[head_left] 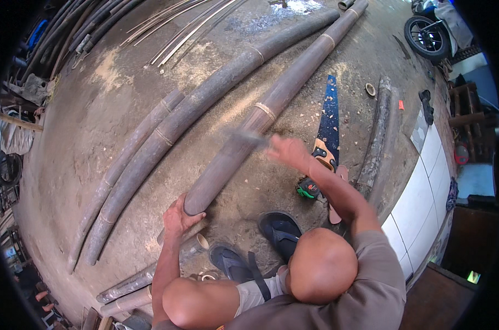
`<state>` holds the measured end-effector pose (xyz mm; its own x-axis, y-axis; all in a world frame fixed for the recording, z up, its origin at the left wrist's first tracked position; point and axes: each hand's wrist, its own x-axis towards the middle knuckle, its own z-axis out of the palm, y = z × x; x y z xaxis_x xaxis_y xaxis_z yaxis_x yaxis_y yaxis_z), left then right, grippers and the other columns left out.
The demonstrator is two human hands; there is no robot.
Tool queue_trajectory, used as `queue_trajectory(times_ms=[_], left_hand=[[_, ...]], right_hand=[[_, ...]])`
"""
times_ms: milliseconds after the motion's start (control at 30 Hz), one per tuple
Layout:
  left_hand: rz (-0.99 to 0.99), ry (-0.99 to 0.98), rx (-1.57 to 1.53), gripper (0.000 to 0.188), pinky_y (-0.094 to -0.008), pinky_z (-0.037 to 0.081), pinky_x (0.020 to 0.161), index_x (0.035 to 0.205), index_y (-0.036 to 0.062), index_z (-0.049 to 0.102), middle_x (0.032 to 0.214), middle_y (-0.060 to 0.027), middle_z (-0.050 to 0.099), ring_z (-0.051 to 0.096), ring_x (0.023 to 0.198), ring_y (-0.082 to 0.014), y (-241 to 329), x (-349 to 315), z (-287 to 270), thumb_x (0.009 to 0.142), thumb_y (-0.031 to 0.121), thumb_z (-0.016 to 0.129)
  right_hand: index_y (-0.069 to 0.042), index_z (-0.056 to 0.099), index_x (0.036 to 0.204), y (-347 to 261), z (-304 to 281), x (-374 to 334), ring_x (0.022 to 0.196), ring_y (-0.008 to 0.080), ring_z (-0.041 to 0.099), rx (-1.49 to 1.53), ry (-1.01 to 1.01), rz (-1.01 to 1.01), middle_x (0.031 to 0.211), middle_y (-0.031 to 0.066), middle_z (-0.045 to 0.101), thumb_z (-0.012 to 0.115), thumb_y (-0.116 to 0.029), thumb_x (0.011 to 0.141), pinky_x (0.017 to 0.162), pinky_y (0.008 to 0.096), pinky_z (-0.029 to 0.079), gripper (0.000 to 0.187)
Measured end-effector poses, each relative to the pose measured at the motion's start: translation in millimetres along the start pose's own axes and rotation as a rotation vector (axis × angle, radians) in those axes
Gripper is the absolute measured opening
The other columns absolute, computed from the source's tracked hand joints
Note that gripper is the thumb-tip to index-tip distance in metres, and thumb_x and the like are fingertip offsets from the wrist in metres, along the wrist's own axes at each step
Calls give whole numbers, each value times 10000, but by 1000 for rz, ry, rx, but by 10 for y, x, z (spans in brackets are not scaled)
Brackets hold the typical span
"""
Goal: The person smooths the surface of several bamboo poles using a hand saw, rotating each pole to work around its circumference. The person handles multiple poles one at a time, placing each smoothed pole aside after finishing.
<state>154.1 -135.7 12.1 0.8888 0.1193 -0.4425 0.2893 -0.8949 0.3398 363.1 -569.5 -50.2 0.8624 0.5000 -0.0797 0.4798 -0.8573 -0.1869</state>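
The bamboo pole lies on the concrete floor, its long axis slanting from the near end by the person's left hand up and away to the far right. The left fingers wrap that near end, thumb spread across its edge. The right hand, just right of the pole, appears curled around a blurred tool that crosses the pole below a pale node ring; motion hides the exact grip. The left hand is nearer the end, the right nearer the middle. A strip of floor separates the pole from a longer dark pole on the left. On the right, a handsaw and a tape measure crowd the space around the right forearm
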Motion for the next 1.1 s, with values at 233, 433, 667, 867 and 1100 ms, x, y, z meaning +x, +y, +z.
queue_trajectory(times_ms=[233,433,667,867,1100], left_hand=[[-13,-81,-85,1012,-488,561,988,1440,134,609,1269,-187,721,719,1140,-383,-144,46,-180,602,602,928],[8,319,100,1025,-486,580,898,1458,155,583,1186,-158,710,713,1066,-359,34,-209,221,594,569,946],[11,175,116,999,-506,586,883,1440,165,561,1154,-162,723,729,1036,-365,54,-149,-39,619,592,935],[-15,96,55,988,-495,581,943,1447,180,566,1242,-176,726,725,1112,-373,-76,-81,-106,636,628,909],[-46,64,-10,1040,-488,569,984,1487,171,566,1290,-175,725,719,1154,-363,-221,-22,-136,619,624,916]], right_hand=[[-71,614,1173,-385,-311,154,878,482,728,99,-264,63,900,311,721,572,-560,1042,718,671,540,509],[-43,601,1173,211,-245,283,917,441,742,317,153,494,893,320,713,561,-592,1035,669,588,575,568],[-26,586,1163,18,-239,123,868,501,725,202,101,328,868,311,714,551,-605,1038,701,603,573,594],[-51,594,1155,-159,-102,189,872,525,718,173,-105,183,881,300,731,550,-631,1028,748,611,573,596],[-76,591,1200,-482,-271,352,865,497,729,147,-162,101,834,279,721,565,-636,1013,718,592,581,591]])
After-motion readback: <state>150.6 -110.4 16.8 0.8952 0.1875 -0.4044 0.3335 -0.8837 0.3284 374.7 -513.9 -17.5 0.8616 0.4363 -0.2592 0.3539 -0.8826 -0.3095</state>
